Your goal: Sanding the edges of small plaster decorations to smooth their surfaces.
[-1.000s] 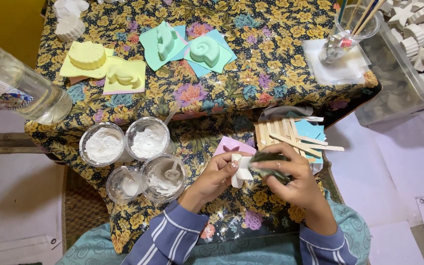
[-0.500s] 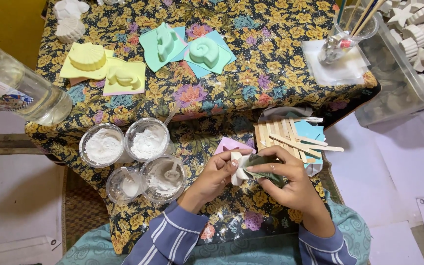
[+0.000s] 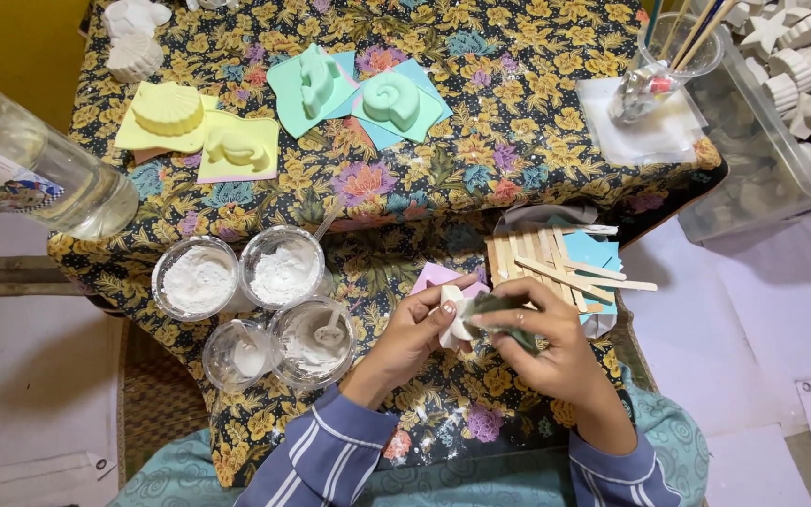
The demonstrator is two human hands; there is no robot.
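My left hand (image 3: 415, 333) pinches a small white plaster piece (image 3: 452, 317) over the floral cloth (image 3: 481, 160). My right hand (image 3: 542, 343) presses a dark green pad (image 3: 499, 308) against that white piece. Both hands meet just in front of a pink paper square (image 3: 432, 277). Right of them lie several wooden sticks (image 3: 542, 263) on blue paper. Left of them stand clear cups of white powder (image 3: 197, 278), one cup (image 3: 312, 330) holding a small spoon.
Yellow casts (image 3: 169, 109) and green casts (image 3: 391, 97) rest on coloured paper at the back. A clear bottle (image 3: 44, 169) lies at the left edge. A glass of sticks (image 3: 673, 47) and a clear bin of white casts (image 3: 800, 84) stand at the right.
My right hand has shifted slightly left along the white piece with the green pad. The left hand keeps its grip on the piece.
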